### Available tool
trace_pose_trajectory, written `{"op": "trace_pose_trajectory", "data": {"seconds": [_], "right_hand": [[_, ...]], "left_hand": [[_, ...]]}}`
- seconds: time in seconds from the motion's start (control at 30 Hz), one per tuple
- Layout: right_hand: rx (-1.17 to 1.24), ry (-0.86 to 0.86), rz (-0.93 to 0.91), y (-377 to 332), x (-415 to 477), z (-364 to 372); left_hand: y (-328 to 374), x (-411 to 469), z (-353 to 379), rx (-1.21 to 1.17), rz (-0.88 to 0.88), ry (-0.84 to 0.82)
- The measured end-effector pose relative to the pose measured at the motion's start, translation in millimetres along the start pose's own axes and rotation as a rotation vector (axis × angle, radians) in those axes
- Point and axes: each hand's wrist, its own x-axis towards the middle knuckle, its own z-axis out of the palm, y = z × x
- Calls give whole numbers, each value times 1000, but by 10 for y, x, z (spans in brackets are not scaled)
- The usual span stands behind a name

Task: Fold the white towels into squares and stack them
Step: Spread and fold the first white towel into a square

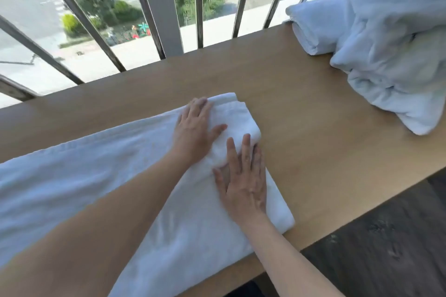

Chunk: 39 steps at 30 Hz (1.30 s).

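Under both flat hands, L hand (193, 128) & R hand (243, 183), lies towel (96, 176).

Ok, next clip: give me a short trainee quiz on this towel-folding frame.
1. True or false: the left hand and right hand both lie flat on the white towel.
2. The crumpled pile sits at the table's: A near left, B far right, C centre?
3. Which hand is nearer the railing?
Key: 1 true; 2 B; 3 left.
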Motion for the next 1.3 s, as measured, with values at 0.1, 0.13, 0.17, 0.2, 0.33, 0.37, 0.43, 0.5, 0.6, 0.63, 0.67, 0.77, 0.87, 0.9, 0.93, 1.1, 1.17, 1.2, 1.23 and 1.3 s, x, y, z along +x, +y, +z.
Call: {"op": "trace_pose_trajectory", "data": {"seconds": [0.1,0.13,0.17,0.2,0.33,0.37,0.43,0.5,0.6,0.63,0.67,0.77,0.87,0.9,0.93,1.1,1.17,1.2,1.23,1.3], "right_hand": [[-6,-17,-24,79,-2,8],[-2,-29,-28,99,-1,9],[2,-44,-29,115,-4,5],[5,-60,-26,131,-9,1],[12,-127,21,171,-48,-18],[5,-143,40,176,-48,-12],[-14,-169,58,187,-49,-9],[-26,-179,45,212,-41,-22],[-53,-193,43,244,-26,-44],[-51,-196,43,248,-29,-46],[-48,-194,42,257,-31,-44],[-42,-196,40,287,-35,-30],[-53,-190,54,364,18,-26],[-55,-189,56,402,65,-36],[-60,-189,53,442,115,-54],[-62,-216,39,543,189,-112],[-41,-211,36,543,192,-119],[-37,-207,32,543,201,-123],[-36,-206,26,540,210,-125],[-34,-203,13,538,217,-128]], "left_hand": [[59,145,32,-45,-15,125],[72,174,34,-59,-11,144],[80,191,30,-55,2,143],[90,211,21,-39,24,136],[69,384,-96,-71,-6,213],[49,449,-119,-63,-34,227],[19,522,-106,-1,-11,218],[3,524,-79,6,10,219],[-65,539,-134,-117,-26,176],[-114,558,-178,-158,-45,121],[-155,583,-229,-152,-39,51],[-226,653,-306,68,47,-47],[-164,728,-223,120,39,8],[-126,749,-195,88,23,29],[-100,770,-177,51,7,45],[-192,460,-277,115,-1,85],[-322,164,-293,192,-28,120],[-382,45,-298,218,-66,124],[-430,-11,-294,224,-98,127],[-446,67,-292,197,-103,162]]}}
